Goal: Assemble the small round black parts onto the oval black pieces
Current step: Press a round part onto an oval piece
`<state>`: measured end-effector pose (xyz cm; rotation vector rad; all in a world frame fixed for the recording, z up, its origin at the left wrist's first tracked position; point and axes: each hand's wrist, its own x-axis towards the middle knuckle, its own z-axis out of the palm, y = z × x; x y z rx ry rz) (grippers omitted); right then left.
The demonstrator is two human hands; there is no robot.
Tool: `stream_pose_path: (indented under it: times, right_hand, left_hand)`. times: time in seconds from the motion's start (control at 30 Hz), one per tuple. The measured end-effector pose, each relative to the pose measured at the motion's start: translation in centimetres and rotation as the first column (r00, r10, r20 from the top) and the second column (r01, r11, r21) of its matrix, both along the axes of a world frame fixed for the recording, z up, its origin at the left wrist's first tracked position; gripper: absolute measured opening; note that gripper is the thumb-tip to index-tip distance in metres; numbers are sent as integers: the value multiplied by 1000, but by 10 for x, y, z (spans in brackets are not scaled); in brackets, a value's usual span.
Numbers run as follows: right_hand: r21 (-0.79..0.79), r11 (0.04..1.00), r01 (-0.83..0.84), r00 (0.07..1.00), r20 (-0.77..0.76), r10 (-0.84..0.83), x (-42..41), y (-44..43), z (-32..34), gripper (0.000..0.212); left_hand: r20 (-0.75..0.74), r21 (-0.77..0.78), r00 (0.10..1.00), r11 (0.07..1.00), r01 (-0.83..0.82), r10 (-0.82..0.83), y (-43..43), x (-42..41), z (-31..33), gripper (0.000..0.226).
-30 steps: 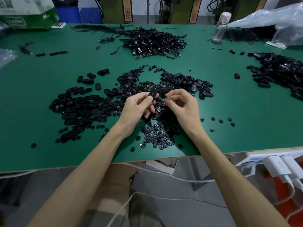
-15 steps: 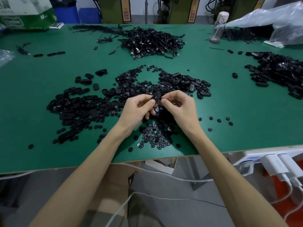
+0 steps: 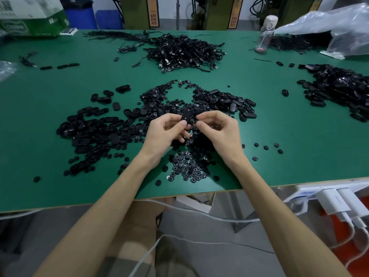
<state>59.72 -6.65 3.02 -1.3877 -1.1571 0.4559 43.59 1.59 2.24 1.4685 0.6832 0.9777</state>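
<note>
two hands raised over the middle of green table (image 3: 40, 100), near each other, not touching. left hand (image 3: 165, 130) clamped on one oval black piece (image 3: 185, 116), thumb on its lower end, piece roughly upright, flat face toward camera, small pale dot on it. right hand (image 3: 219, 132) with fingers curled, thumb and forefinger pinching small round black part (image 3: 197, 123) just right of the oval's lower end; part mostly hidden, cannot tell whether it touches the oval. under and behind the hands: wide scatter of loose round parts (image 3: 187, 168), densest clump near front edge. heap of ovals (image 3: 95, 132) to the left, second strip (image 3: 239, 102) right of centre. tangle of black cables (image 3: 185, 50) far centre, dark glossy pile (image 3: 339, 84) far right. few stray rounds (image 3: 265, 147) beside right wrist. clear bottle (image 3: 266, 33) and plastic bag (image 3: 343, 27) at far right corner, green-and-white box (image 3: 34, 17) far left. white chargers (image 3: 335, 200) below front edge, right side.
</note>
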Motion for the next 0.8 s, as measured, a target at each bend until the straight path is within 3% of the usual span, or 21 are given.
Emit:
stream_pose_path:
  times: [0.2, 0.8]
  right_hand:
    - [15, 1000, -13, 1000, 20, 13, 0, 1, -1, 11]
    - [29, 999, -37, 999, 32, 36, 2, 2, -2, 15]
  left_hand:
    - [-18, -14, 1000, 1000, -8, 8, -1, 1, 1, 5]
    - [-119, 80, 992, 996, -26, 35, -2, 1, 2, 8]
